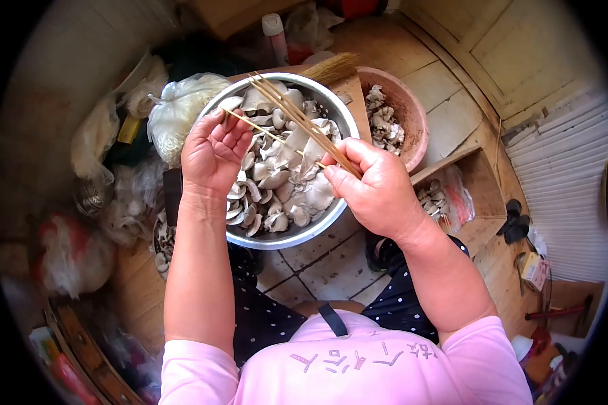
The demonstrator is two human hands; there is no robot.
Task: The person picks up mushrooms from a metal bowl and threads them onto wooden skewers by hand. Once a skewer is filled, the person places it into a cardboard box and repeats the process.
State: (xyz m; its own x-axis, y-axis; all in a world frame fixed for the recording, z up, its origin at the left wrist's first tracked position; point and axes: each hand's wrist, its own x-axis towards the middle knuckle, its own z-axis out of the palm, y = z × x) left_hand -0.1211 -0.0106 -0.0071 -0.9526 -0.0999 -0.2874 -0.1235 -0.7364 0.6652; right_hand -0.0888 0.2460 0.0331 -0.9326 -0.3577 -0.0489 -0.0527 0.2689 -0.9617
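Observation:
A wide metal basin [353, 128] full of grey oyster mushrooms [277, 179] stands in front of me. Above its left side my left hand [213, 152] is closed, with a small oyster mushroom [232, 103] pinched at the thumb and fingertips. My right hand [378, 185] is shut on a bundle of bamboo skewers [304, 121] slanting up to the left over the basin. A single skewer [260, 129] also runs from the right hand, its far end at the mushroom in my left hand. Whether the tip has pierced the mushroom is hard to make out.
Right of the metal basin is a pink basin [419, 128] with mushroom pieces. A cardboard box [483, 179] holding mushrooms sits nearer me. Plastic bags [182, 111] crowd the left side. A straw brush [331, 68] and a spray can [274, 37] lie beyond the basin.

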